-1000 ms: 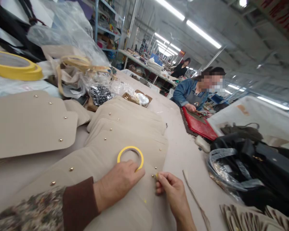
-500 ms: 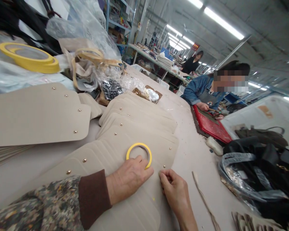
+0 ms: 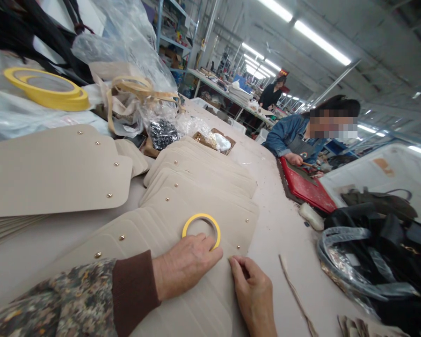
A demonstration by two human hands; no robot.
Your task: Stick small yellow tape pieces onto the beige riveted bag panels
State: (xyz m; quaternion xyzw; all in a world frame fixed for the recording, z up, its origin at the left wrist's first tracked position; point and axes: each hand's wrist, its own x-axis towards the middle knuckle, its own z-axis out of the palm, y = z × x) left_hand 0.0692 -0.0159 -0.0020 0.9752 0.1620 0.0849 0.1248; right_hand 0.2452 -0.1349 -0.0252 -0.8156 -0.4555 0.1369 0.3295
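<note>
My left hand (image 3: 187,264) is closed on a roll of yellow tape (image 3: 200,216), with its fingers through and over the near side of the ring. It rests above a fanned stack of beige panels (image 3: 126,276) that carry small metal studs. My right hand (image 3: 252,283) is at the right edge of the stack, thumb and forefinger pinched together by a stud. Whatever lies between those fingertips is too small to make out. On the left is a separate pile of beige panels (image 3: 52,173), also studded.
Yellow tape rolls (image 3: 61,96) lie on plastic at the back left. A small box (image 3: 226,145) stands behind the stack. At right are a beige cord (image 3: 294,290), black bags (image 3: 389,252) and a red board (image 3: 308,187), where a co-worker (image 3: 294,131) sits.
The view has shifted slightly. My right hand has moved a little to the left along the edge of the panels, still pinched. My left hand keeps its hold on the tape roll.
</note>
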